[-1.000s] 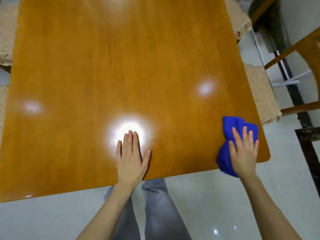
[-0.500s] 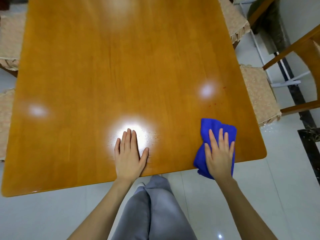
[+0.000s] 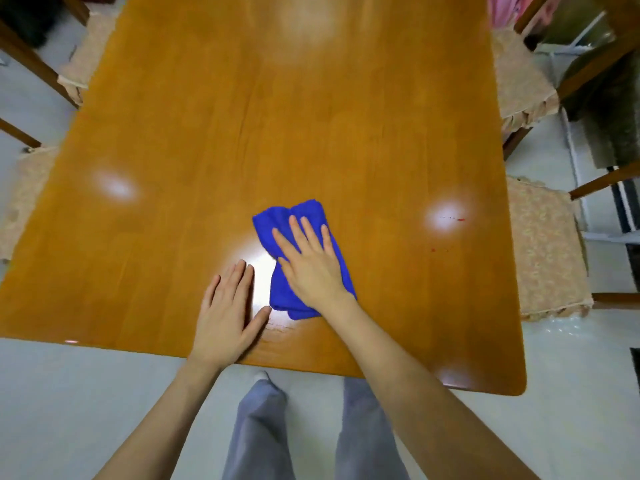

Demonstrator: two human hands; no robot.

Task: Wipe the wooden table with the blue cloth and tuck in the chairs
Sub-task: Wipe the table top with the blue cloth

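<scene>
A glossy wooden table (image 3: 277, 109) fills most of the view. A bunched blue cloth (image 3: 277, 223) lies on it near the front edge, around the middle. My right hand (image 3: 310, 259) presses flat on the cloth, fingers spread. My left hand (image 3: 227, 311) rests flat on the bare wood just left of the cloth, its thumb close to the cloth's lower edge. Chairs with beige cushions stand at both sides: two on the right (image 3: 543, 254) (image 3: 519, 77) and two on the left (image 3: 24, 199) (image 3: 86, 60), seats partly under the table.
Small red specks (image 3: 446, 233) mark the wood to the right of the cloth. Pale tiled floor (image 3: 86, 393) lies in front of the table, where my legs stand. White rails and dark items crowd the far right.
My right hand has slid the blue cloth left from the table's front right corner to the middle, beside my left hand. The left hand has stayed planted.
</scene>
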